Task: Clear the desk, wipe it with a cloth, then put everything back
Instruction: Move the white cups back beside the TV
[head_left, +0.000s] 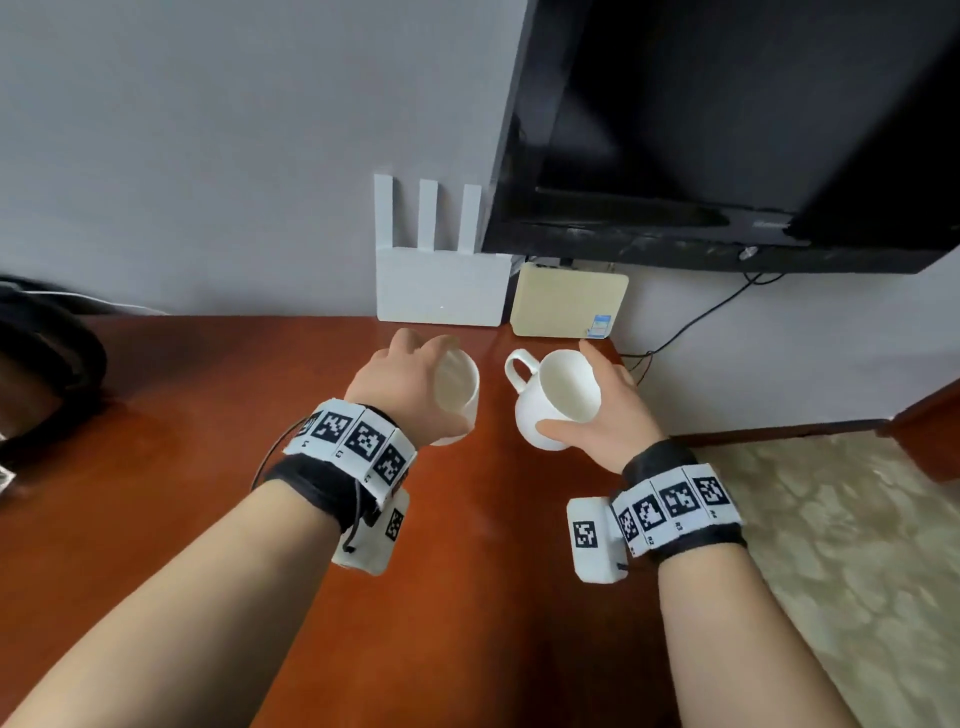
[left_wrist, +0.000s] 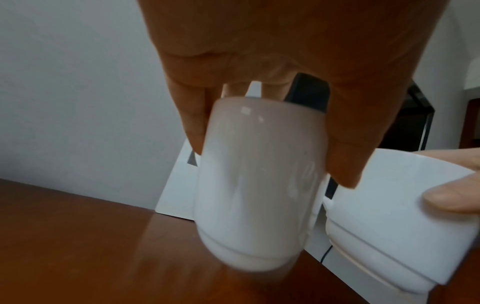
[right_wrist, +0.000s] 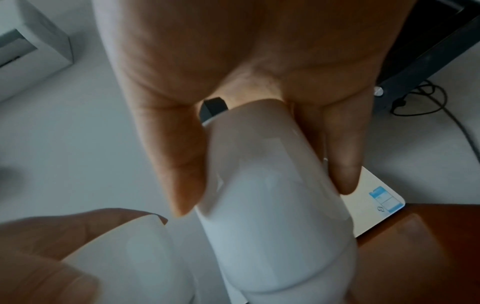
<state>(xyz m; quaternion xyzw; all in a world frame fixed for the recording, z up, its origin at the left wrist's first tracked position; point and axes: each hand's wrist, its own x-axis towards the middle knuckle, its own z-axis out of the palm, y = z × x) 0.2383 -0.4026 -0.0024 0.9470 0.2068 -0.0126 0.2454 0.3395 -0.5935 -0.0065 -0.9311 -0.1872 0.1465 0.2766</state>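
Two white ceramic mugs are held side by side above the far right part of the reddish-brown desk (head_left: 208, 467). My left hand (head_left: 410, 384) grips one white mug (head_left: 457, 389) from above and the left, fingers over its rim; in the left wrist view this mug (left_wrist: 259, 185) hovers just over the desk top. My right hand (head_left: 608, 410) wraps round the second mug (head_left: 561, 400), tilted, its handle (head_left: 519, 369) pointing left. In the right wrist view that mug (right_wrist: 272, 216) sits between thumb and fingers.
A white router (head_left: 441, 280) with three antennas and a cream box (head_left: 569, 301) lean against the wall at the desk's back edge. A black TV (head_left: 727, 130) hangs above them, cables trailing right. A dark bag (head_left: 47, 364) lies at the far left. The desk edge drops to patterned floor (head_left: 831, 545) on the right.
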